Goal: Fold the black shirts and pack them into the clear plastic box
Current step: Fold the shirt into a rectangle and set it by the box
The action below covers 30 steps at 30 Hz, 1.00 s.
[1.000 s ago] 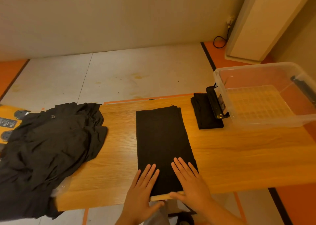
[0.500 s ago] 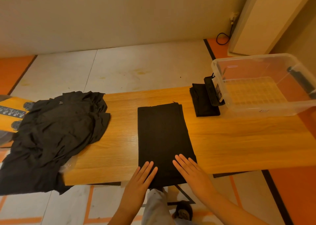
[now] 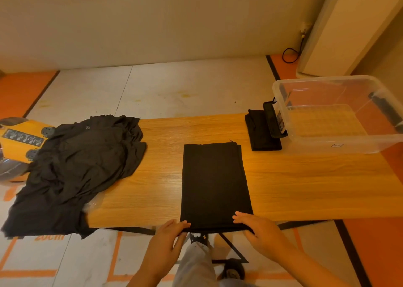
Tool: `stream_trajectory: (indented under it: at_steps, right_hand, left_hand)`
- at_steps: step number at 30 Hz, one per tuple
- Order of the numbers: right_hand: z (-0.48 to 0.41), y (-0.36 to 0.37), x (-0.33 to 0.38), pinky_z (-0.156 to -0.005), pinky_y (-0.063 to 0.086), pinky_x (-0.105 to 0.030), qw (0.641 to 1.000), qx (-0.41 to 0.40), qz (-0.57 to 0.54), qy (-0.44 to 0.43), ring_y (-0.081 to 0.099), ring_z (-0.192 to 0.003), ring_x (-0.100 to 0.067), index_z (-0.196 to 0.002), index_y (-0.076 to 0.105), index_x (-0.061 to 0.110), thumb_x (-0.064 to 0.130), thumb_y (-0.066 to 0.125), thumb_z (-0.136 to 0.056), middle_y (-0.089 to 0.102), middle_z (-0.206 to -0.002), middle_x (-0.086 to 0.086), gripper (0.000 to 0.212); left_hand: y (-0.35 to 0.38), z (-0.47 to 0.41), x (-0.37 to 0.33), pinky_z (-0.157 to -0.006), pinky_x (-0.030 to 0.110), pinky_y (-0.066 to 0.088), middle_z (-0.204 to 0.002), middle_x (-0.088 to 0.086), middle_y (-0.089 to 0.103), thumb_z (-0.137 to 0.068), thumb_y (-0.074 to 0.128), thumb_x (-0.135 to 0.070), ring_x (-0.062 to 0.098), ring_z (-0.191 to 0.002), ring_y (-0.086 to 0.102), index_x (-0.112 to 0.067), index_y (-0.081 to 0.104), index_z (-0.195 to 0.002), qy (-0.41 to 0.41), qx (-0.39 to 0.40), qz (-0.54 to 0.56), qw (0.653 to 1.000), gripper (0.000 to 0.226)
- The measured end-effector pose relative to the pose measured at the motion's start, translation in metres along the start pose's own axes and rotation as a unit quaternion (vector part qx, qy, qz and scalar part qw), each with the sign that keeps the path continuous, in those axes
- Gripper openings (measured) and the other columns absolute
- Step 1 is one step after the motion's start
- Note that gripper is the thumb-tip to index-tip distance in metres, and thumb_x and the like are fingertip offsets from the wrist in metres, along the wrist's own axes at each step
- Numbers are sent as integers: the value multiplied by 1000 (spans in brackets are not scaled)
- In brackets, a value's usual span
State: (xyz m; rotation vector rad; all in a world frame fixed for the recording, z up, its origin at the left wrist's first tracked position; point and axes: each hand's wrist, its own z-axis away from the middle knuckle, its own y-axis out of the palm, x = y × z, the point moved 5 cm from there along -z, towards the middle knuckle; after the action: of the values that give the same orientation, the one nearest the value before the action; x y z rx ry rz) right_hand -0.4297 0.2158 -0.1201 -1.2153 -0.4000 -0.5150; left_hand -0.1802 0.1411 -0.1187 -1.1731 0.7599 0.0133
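Far to the left of the hands, an orange object (image 3: 19,142) shows from under a loose pile of black shirts (image 3: 76,166), which covers the left end of the bench (image 3: 316,188) and hangs over its near edge. The left hand (image 3: 168,236) sits at the near edge of the bench, its fingers curled over the near left corner of a long folded shirt (image 3: 214,184) and pinching the cloth there. This long folded shirt lies flat as a narrow strip and runs straight away from both hands toward the far side of the bench, with its near end just over the edge. The right hand (image 3: 259,230) grips the near right corner of that strip in the same way, fingers on top. Beyond the right hand and a little to its right, a small folded shirt (image 3: 259,134) lies at the far edge, with a flat black object (image 3: 271,121) resting partly on it. Just right of that stands the clear plastic box (image 3: 335,142), open at the top, with no shirt inside.
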Motion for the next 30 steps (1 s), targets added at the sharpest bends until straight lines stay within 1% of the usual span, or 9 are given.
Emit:
stream_trajectory:
  at_steps: [2,4,6,12,15,17,23,26,30]
  right_hand:
    - [-4,-9,0,-91,44,-14,997,13,-68,46,56,-103,6,-118,58,40,26,49,-99,56,-114,26,25]
    - [-9,-20,2,-80,52,-23,990,31,-122,61,60,-82,2,-91,61,40,25,51,-98,64,-88,14,18]
    - [-13,-32,0,-77,52,-24,983,22,-167,78,60,-80,2,-83,61,34,24,54,-97,64,-80,7,19]
    - [-27,-60,-7,-79,54,-22,961,17,-258,104,65,-85,1,-95,67,26,24,54,-96,70,-89,4,13]
    - [-44,-80,-6,-73,52,-13,954,4,-277,117,64,-84,8,-97,65,28,22,54,-97,69,-88,9,13]
    - [-59,-92,-6,-70,53,-14,946,8,-301,122,66,-85,5,-101,65,26,22,53,-97,70,-93,7,14]
    - [-113,-119,-15,-68,54,-20,935,16,-317,158,66,-92,-12,-106,65,12,22,50,-98,68,-101,-5,19]
    - [-138,-119,-21,-61,48,-15,932,25,-310,184,62,-90,-11,-104,62,14,22,50,-99,64,-96,1,16]
    - [-163,-99,-41,-86,49,-31,943,-18,-239,232,59,-106,-20,-115,62,16,27,52,-98,64,-110,-5,22]
  left_hand:
    - [-6,-4,-2,-91,13,43,-107,-28,56,-97,46,-43,-8,-105,52,-52,50,-102,-25,18,52,998,11]
    - [-12,-10,-1,-81,12,45,-94,-23,61,-98,52,-31,-4,-94,58,-46,55,-94,-45,18,96,994,16]
    - [-22,-19,-4,-79,16,50,-85,-18,66,-98,54,-25,-4,-92,61,-37,61,-92,-66,18,136,988,15]
    - [-51,-58,-16,-70,32,56,-80,-12,66,-97,54,-22,8,-81,66,-22,62,-86,-41,-17,202,978,14]
    - [-64,-84,-19,-64,35,50,-75,-4,63,-96,56,-23,14,-73,63,-22,61,-81,-28,-32,224,974,16]
    - [-70,-103,-19,-61,39,46,-72,0,61,-96,56,-25,19,-70,60,-22,60,-80,-29,-33,230,972,17]
    - [-76,-170,-11,-66,53,48,-73,5,62,-97,53,-35,27,-72,62,-21,60,-81,-46,-6,240,970,22]
    - [-71,-202,-7,-69,52,50,-77,4,65,-97,54,-28,25,-75,63,-19,62,-85,-66,25,233,970,17]
    - [-50,-224,5,-68,39,50,-80,1,65,-98,54,-26,18,-77,62,-19,61,-86,-89,55,201,974,15]
